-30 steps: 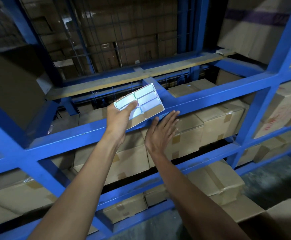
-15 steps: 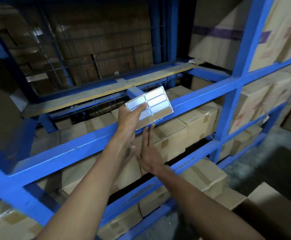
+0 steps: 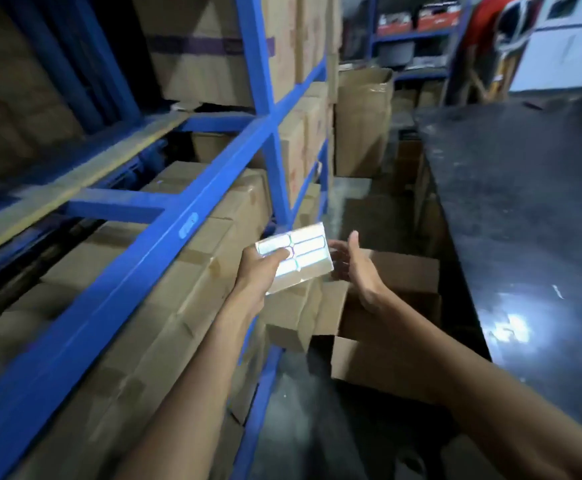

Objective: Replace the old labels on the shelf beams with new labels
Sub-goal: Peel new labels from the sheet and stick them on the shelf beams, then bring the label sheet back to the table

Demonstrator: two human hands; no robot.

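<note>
Left hand (image 3: 260, 271) grips label sheet (image 3: 294, 256) by its 8 o'clock corner, thumb on top. Right hand (image 3: 355, 268) open at sheet's 3 o'clock; contact unclear. Label (image 3: 188, 225) on blue beam (image 3: 144, 258) blurred, unreadable

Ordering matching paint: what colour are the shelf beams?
Blue, seen in the head view: shelf beams.

A warehouse: blue racking (image 3: 165, 233) stacked with cardboard cartons (image 3: 213, 57).
</note>
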